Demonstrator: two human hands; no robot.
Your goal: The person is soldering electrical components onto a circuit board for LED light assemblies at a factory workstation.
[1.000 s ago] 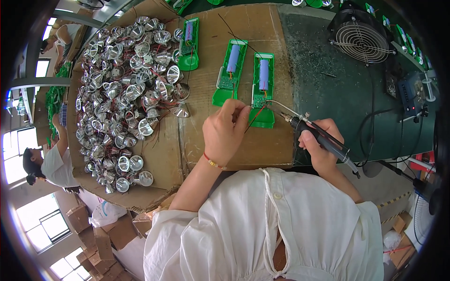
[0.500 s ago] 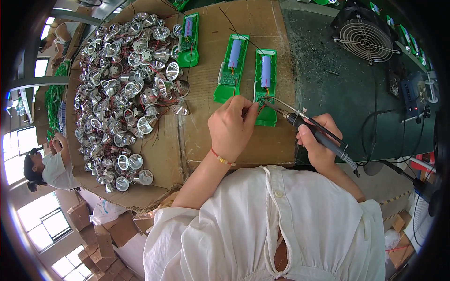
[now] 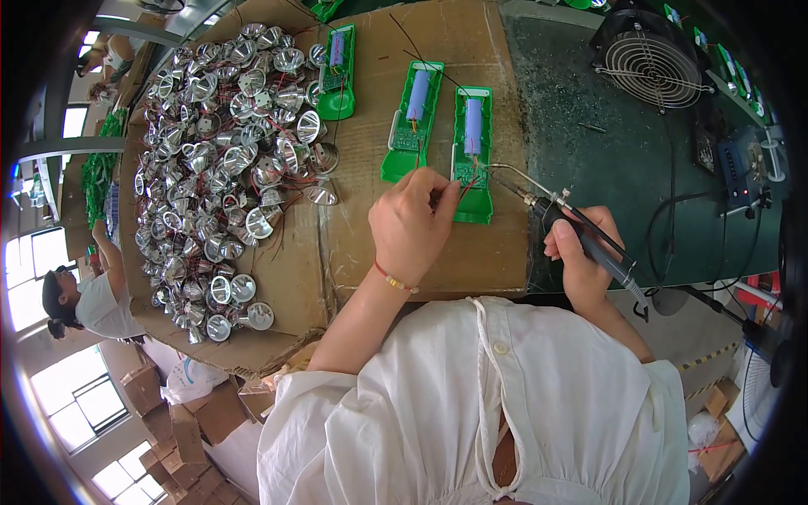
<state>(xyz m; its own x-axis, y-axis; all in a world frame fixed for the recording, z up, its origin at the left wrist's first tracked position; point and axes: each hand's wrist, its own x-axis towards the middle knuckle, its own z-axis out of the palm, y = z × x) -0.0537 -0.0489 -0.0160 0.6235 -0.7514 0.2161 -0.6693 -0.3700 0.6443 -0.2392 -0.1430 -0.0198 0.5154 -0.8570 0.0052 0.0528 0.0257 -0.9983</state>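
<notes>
In my right hand (image 3: 583, 259) is a soldering iron (image 3: 581, 240) with a dark grey grip and a thin curved metal tube along it. Its tip stands just right of the circuit board (image 3: 469, 174) in the nearest green plastic housing (image 3: 474, 206), which also holds a purple cylindrical battery (image 3: 473, 126). The fingers of my left hand (image 3: 410, 219) are pinched at the board's left edge, on a thin red wire (image 3: 468, 190) that is partly hidden by the fingertips. Left of it lies a second green housing (image 3: 393, 166) with a battery and board.
A cardboard box (image 3: 290, 316) full of shiny reflector cups (image 3: 240, 160) with red wires fills the left side. Another green housing (image 3: 337, 104) lies beside it. A round fan (image 3: 655, 74) and a blue control box (image 3: 739, 172) stand at right. A co-worker (image 3: 101, 295) is at far left.
The soldering iron has drawn back from the board, to the right and slightly toward me. My left hand and the nearest housing have shifted slightly left.
</notes>
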